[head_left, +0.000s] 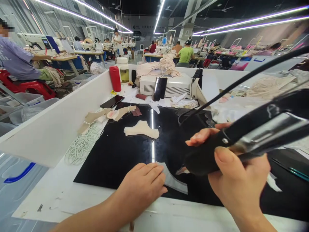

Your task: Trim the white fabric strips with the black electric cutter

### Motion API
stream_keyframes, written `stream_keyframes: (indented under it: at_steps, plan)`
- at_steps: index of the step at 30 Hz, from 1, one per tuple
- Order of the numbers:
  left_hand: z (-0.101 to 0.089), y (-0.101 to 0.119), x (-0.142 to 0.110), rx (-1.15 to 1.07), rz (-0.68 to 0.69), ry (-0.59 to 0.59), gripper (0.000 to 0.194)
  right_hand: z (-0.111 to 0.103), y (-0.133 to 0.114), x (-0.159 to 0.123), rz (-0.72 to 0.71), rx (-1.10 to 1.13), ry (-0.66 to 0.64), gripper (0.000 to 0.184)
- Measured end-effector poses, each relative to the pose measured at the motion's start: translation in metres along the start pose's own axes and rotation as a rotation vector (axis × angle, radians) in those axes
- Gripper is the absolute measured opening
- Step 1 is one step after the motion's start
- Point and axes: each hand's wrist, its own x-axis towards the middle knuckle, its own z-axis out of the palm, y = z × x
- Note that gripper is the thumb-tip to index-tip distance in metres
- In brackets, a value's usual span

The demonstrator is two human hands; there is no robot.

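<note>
My right hand (238, 174) is wrapped round a black corded hand tool (243, 135) with a silver metal strip along it. The tool is raised and tilted above the right side of the black mat (113, 158). On the mat's front part, my left hand (142, 182) rests with fingers together and bent over the left end of a curved grey-white fabric piece (176, 182). Its fingertips cover that end. A stack of cream cut fabric pieces (142, 129) lies further back on the mat. Beneath the tool's rounded end, a small pale piece (182, 170) is partly hidden.
White cord (82, 148) lies coiled at the left, near beige pieces (96, 117). Behind the mat are a phone (112, 101), another upright phone (160, 88), a red bottle (115, 79) and a vented white machine (178, 85). Tweezers (289, 169) lie right. People sit at sewing machines beyond.
</note>
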Motion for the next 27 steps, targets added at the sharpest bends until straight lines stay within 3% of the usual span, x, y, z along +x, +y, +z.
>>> stream_keyframes:
  at_steps: [6,16,22,27]
  plan:
    - [-0.003,-0.001,-0.001,0.017,0.004,-0.03,0.041,-0.016,-0.014,-0.015,0.036,0.064,0.043,0.048]
    - [-0.013,0.001,0.012,-0.022,0.061,-0.021,0.027,-0.019,-0.014,-0.027,0.004,0.059,0.056,0.048]
    - [0.001,0.012,0.032,-0.052,0.068,-0.122,0.02,-0.022,-0.01,-0.028,0.011,0.05,0.067,0.05]
    - [0.013,0.016,0.035,-0.043,0.059,-0.133,0.016,-0.024,-0.01,-0.027,0.027,0.056,0.071,0.052]
